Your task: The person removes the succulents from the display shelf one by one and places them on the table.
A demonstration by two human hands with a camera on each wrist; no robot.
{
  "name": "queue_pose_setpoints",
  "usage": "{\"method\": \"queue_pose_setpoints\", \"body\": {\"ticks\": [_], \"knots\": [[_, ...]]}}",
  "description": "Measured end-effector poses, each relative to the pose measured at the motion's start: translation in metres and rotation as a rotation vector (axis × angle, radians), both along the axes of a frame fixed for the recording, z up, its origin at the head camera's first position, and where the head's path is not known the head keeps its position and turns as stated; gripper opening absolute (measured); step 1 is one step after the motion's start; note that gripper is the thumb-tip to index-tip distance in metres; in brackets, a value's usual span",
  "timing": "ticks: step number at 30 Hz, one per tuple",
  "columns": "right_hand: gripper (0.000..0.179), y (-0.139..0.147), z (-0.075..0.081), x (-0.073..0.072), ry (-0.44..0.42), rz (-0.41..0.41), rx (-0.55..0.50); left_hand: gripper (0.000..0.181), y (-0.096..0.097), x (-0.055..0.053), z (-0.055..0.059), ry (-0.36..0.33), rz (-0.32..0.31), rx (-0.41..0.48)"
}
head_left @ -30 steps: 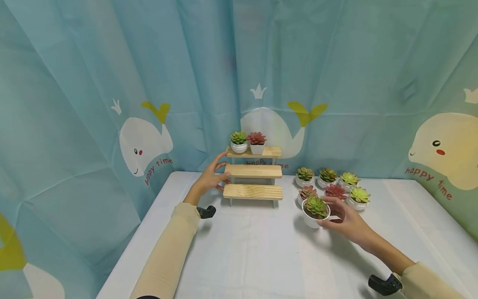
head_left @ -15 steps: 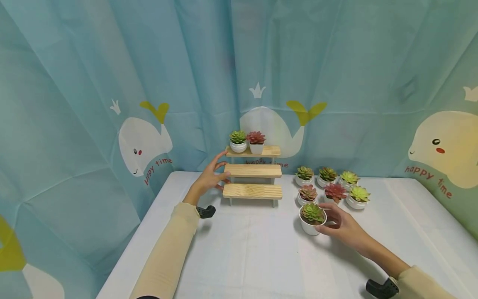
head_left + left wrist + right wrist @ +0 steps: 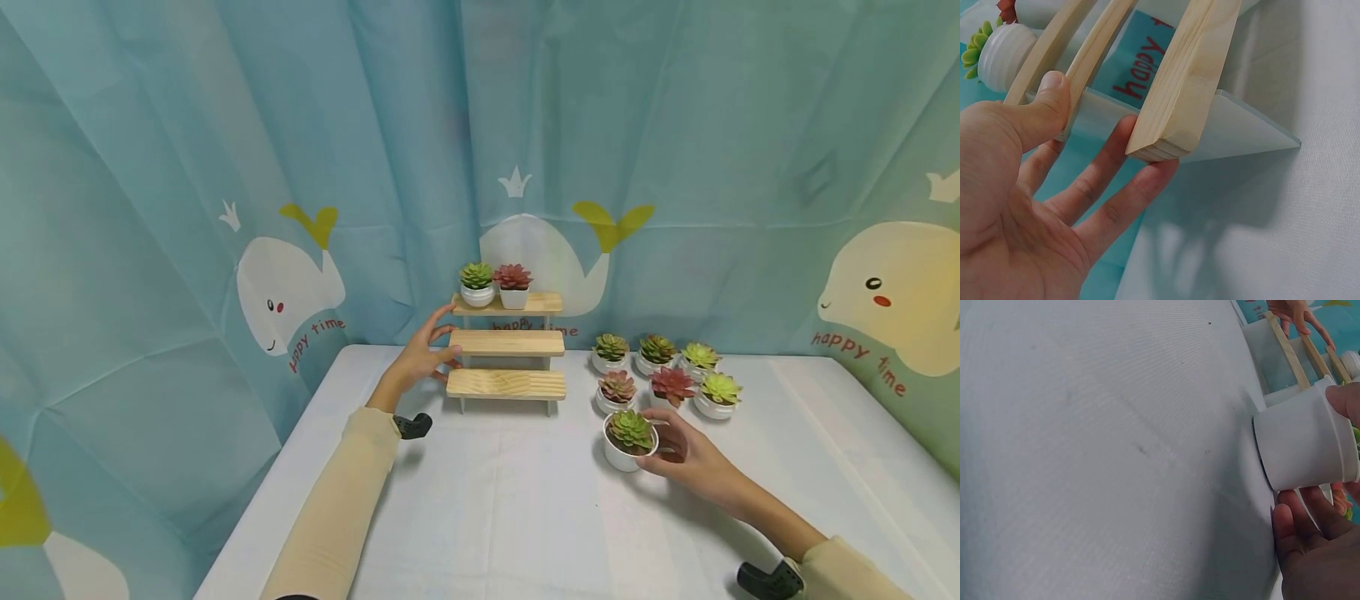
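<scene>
My left hand (image 3: 422,360) is at the left end of a three-step wooden stand (image 3: 507,384). In the left wrist view its fingers are spread, the thumb (image 3: 1051,94) lies on the middle board, and fingertips touch the end of the lowest board (image 3: 1169,134). My right hand (image 3: 692,457) holds a green potted succulent (image 3: 628,431) by the rim of its white pot. In the right wrist view this pot (image 3: 1300,440) is upright relative to the table, its base at or very near the cloth.
On the stand's top board are a green succulent (image 3: 477,283) and a red succulent (image 3: 513,286). Several potted succulents (image 3: 656,352) are grouped beyond my right hand. A blue whale-print curtain (image 3: 420,167) hangs behind the white table (image 3: 480,517).
My right hand has brought the potted succulent down and nearer to me, away from the group, then turned it slightly. My left hand has stayed at the stand.
</scene>
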State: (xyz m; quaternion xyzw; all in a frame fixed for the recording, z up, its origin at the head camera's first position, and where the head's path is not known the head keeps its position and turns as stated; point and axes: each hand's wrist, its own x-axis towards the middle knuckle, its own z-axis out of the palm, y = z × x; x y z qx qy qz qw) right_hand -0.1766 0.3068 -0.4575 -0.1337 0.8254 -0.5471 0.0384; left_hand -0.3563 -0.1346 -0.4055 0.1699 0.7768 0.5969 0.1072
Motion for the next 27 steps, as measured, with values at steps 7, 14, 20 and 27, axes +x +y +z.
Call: {"method": "queue_pose_setpoints", "body": {"ticks": [7,14,20,27], "knots": [[0.070,0.0003,-0.0012,-0.0003,-0.001,0.009,-0.015,0.080,-0.0006,0.0002,-0.0004,0.011,-0.017,0.007],[0.069,0.0005,-0.0029,-0.0005,0.002,0.013,-0.025,0.082,0.0000,0.0005,-0.0004,0.000,-0.001,0.004],[0.069,0.0017,-0.0043,-0.0007,0.004,0.016,-0.020,0.081,0.0001,0.0016,0.0002,-0.008,-0.006,0.009],[0.069,0.0008,-0.0030,-0.0011,0.001,0.024,-0.034,0.081,0.0005,0.0016,0.0001,0.000,0.000,0.008]]}}
